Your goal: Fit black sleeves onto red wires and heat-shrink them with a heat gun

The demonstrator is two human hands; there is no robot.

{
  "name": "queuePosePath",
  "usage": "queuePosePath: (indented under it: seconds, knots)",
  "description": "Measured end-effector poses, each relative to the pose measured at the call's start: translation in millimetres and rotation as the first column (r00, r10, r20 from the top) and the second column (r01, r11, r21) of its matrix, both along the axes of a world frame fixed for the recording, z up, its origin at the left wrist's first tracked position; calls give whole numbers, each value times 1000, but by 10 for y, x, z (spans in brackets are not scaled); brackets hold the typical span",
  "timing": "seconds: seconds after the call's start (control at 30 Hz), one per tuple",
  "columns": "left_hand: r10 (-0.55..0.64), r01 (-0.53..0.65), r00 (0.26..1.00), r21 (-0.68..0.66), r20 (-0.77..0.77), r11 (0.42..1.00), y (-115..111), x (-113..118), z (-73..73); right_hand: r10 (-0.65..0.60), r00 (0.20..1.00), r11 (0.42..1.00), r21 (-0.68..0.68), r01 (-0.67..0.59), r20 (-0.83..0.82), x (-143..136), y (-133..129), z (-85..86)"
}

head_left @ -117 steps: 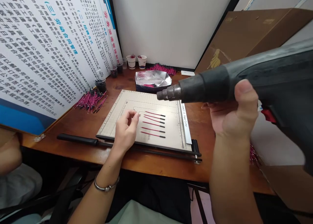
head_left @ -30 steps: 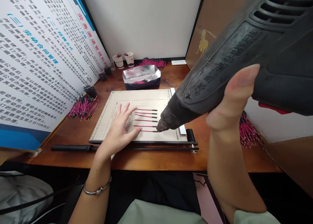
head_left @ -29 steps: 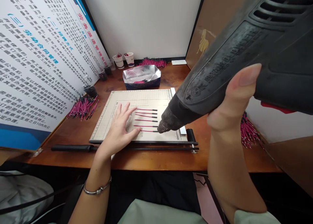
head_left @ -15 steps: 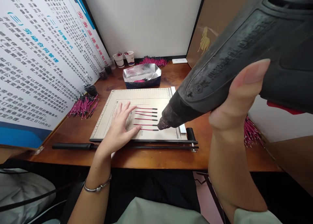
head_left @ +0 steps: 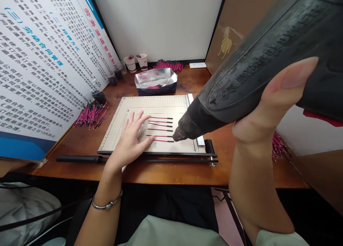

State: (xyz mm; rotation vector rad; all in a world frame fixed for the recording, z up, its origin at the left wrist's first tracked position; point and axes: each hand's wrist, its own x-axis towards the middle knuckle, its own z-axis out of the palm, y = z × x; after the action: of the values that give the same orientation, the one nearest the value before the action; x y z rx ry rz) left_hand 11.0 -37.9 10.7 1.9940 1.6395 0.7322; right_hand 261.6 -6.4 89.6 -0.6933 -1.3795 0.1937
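Several short red wires [head_left: 159,129] with black sleeves at their right ends lie in a spaced column on a cream paper cutter board [head_left: 112,131]. My left hand [head_left: 131,137] rests over the board with its fingers spread, thumb and fingertips touching the left ends of the wires. In my right hand [head_left: 278,99] is a dark heat gun [head_left: 235,78], its handle wrapped by the fingers, which are mostly hidden behind it. The worn nozzle points down and left, close to the black sleeve of the nearest wire.
Behind the board stands a foil-lined box [head_left: 155,92] with wires inside. Wire bundles lie at the left [head_left: 91,115], the back and the right [head_left: 280,146]. Paper cups [head_left: 130,65] and small dark cups line the back left. The cutter's black handle [head_left: 77,159] runs along the front.
The heat gun has tilted and shifted slightly right at its body, while its nozzle tip stays by the nearest wire's sleeve. My left hand stays spread over the wires.
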Motion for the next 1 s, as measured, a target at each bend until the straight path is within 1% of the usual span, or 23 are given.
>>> queuePosePath:
  seconds: [0.13, 0.17, 0.23, 0.33, 0.4, 0.5, 0.57, 0.63, 0.7, 0.77, 0.93, 1.0]
  knots:
    - [1, -1, 1000, -3, -2, 1000, -18, 2, 9, 4, 999, 1000, 6, -4, -39, 21, 64, 15]
    - [1, -1, 1000, -3, -6, 1000, -21, 6, 12, 14, 1000, 1000, 15, -13, -26, 44, 96, 14]
    - [2, -2, 1000, 0, -15, 1000, -26, 14, 16, 60, 998, 998, 8, -60, 11, 99, 161, 9]
    - [-4, 4, 1000, 3, -16, 1000, -31, 12, 21, 114, 993, 992, -50, -113, 29, 159, 220, -3]
    - [-21, 21, 1000, 8, -9, 1000, -35, 2, 28, 95, 995, 994, -65, -93, 28, 173, 227, -16]
    - [-55, 55, 998, 16, 0, 998, -38, -11, 40, 83, 996, 996, -43, -82, 33, 188, 223, -55]
    - [-64, 64, 998, 18, 0, 998, -35, -12, 45, 124, 992, 992, -42, -123, 29, 210, 231, -93]
    - [-61, 61, 998, 23, -8, 998, -30, -8, 44, 171, 985, 983, -75, -169, 21, 237, 246, -126]
    - [-54, 54, 998, 31, -19, 998, -26, -4, 39, 185, 982, 977, -115, -181, 25, 253, 256, -136]
    - [-50, 51, 998, 38, -27, 998, -23, -3, 30, 156, 987, 981, -124, -150, 41, 242, 253, -114]
    - [-45, 47, 998, 42, -54, 998, -19, -5, 10, -15, 998, 1000, -6, 16, 61, 152, 211, 0]
    - [-37, 40, 997, 47, -60, 998, -17, -2, 8, -27, 997, 1000, 3, 27, 70, 131, 200, 27]
